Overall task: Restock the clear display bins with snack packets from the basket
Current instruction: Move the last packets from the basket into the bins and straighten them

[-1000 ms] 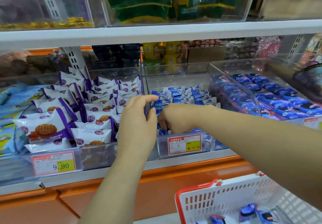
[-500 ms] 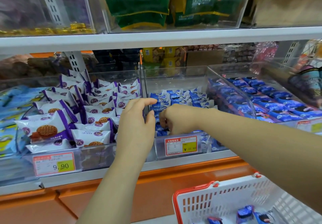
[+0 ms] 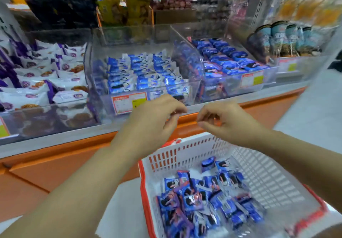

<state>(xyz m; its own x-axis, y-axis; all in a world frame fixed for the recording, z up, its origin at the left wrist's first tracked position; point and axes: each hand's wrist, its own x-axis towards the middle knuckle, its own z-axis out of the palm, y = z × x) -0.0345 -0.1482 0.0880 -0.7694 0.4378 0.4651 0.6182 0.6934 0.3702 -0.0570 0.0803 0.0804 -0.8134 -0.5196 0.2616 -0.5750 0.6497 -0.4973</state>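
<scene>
Shop shelf (image 3: 55, 139), orange lip along its front | middle clear bin (image 3: 107, 104) holds rows of blue packets (image 3: 140, 74) | basket (image 3: 194, 149) just below the lip, packets heaped inside | left hand (image 3: 153, 121), right hand (image 3: 227, 121) apart above the basket rim, fingers loosely curled, holding nothing

The bins (image 3: 140, 37) are clear, glossy hard plastic, catching glare on their walls; the packets (image 3: 194, 197) in the basket are shiny blue plastic film, creased; the basket (image 3: 259, 173) is white slotted plastic, matt, with a smooth orange rim; the labels (image 3: 129, 101) look like flat paper; the ledge (image 3: 55, 163) is smooth orange, slightly glossy.
</scene>
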